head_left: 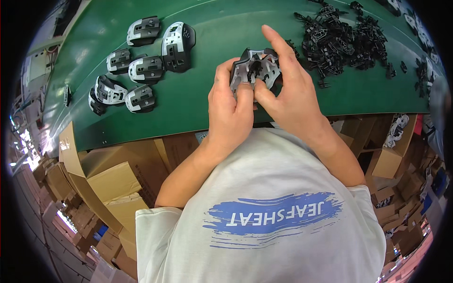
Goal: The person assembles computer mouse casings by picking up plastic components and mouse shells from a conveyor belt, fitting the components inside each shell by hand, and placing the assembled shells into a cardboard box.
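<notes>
Above table (212,33) | left hand (230,106) cups grey shell (242,70) | right hand (293,92), forefinger extended

The left forearm (191,170) and right forearm (337,151) angle inward, bringing the two hands close together. The left hand (230,106) curls, its thumb (244,100) pointing up. The right hand (293,92) extends its index finger (277,43) upward while its thumb (265,96) bends inward beside the left one

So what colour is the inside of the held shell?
Light grey inside the shell, around a black part; it shows in the head view.
</notes>
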`<state>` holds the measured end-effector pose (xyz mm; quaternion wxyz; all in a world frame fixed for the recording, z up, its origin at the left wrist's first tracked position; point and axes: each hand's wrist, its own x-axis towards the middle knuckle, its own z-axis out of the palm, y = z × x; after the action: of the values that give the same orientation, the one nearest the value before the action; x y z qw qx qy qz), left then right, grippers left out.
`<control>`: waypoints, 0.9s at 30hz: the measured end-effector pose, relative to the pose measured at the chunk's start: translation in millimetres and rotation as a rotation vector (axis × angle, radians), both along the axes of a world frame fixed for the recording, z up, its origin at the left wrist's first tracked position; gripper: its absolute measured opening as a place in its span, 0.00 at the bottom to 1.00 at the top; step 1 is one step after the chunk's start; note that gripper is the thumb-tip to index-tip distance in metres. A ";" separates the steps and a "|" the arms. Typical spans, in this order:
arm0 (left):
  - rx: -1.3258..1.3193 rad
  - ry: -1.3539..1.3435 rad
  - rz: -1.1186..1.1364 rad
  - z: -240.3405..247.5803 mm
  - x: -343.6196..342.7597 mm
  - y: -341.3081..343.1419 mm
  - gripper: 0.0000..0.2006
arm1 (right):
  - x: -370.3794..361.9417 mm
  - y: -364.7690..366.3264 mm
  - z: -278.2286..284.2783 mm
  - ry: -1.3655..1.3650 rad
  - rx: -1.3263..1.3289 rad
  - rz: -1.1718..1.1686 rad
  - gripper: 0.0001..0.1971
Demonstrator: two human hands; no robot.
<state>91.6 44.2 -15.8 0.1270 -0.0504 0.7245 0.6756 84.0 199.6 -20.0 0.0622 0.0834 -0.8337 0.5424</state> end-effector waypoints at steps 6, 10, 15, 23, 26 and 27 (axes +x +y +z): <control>-0.136 0.173 -0.004 -19.0 1.1 1.6 0.15 | 1.2 -0.8 -9.1 0.173 0.108 -0.033 0.41; -0.141 0.205 0.019 -21.2 1.5 0.9 0.15 | 2.5 -2.6 -3.6 0.085 0.112 -0.028 0.41; -0.183 0.085 -0.042 15.4 8.0 -14.2 0.17 | 8.4 1.1 7.0 0.075 -0.012 0.105 0.46; -0.251 0.185 0.623 124.4 54.3 -238.0 0.37 | -25.0 67.3 17.2 0.030 0.537 -0.028 0.15; -1.454 0.361 0.523 154.3 141.6 -417.1 0.27 | -41.9 72.4 8.4 0.162 0.845 -0.042 0.13; -0.889 0.281 0.859 163.9 157.3 -435.9 0.28 | -46.8 70.0 9.5 0.122 0.910 -0.016 0.12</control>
<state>248.9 -391.7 148.1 -0.2850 -0.2955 0.8606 0.3012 37.2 269.6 -10.5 0.0724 0.1277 -0.9825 0.1145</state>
